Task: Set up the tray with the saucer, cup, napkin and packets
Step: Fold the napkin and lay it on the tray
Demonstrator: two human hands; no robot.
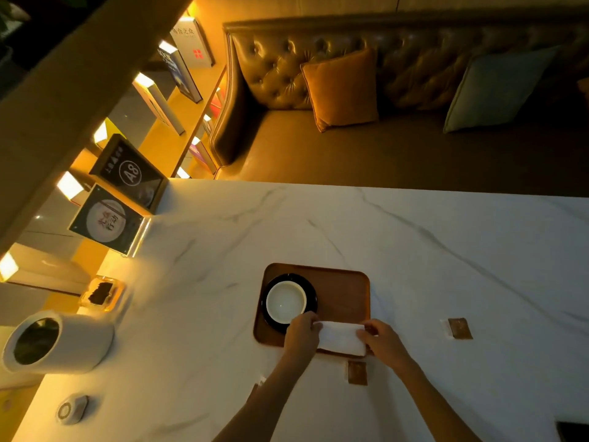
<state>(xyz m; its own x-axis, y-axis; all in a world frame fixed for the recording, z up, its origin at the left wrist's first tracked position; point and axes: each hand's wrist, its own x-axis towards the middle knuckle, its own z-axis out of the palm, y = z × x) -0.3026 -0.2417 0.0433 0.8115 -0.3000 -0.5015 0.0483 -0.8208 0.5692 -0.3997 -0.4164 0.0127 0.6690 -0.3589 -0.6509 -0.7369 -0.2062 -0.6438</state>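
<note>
A brown wooden tray [345, 291] lies on the white marble table. On its left half a white cup [286, 301] stands on a black saucer [311, 293]. A folded white napkin [341, 338] rests along the tray's near edge. My left hand [301, 334] grips its left end and my right hand [384, 341] grips its right end. One brown packet [357, 373] lies on the table just in front of the tray. A second brown packet [459, 328] lies to the right of the tray. Part of another packet [255, 390] peeks out under my left forearm.
At the table's left edge stand a white cylindrical container [57, 342], a small glass dish [102, 293], a round white device [71, 409] and framed signs [130, 173]. A leather sofa with cushions [342, 87] runs behind the table. A dark object [573, 430] sits at the near right corner.
</note>
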